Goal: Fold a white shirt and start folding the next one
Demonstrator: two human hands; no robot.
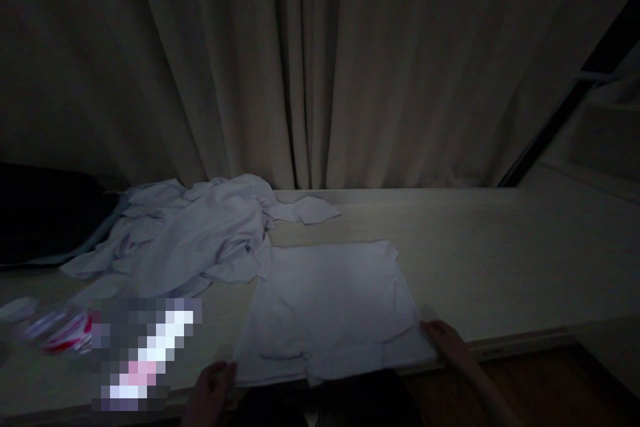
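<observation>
A white garment lies spread flat in front of me, wider at its near edge than at the far one. A few creases and a small gathered spot show along its near side. At its near left corner, my left hand has its fingers curled closed on the fabric edge. My right hand pinches the garment's right edge near the other front corner. The light is dim, so the garment's exact kind cannot be made out.
A crumpled white cloth heap lies at the left, beside a dark folded pile. A clear bottle with a red label lies at the front left, next to a blurred-out patch. Curtains hang behind the pale wooden surface.
</observation>
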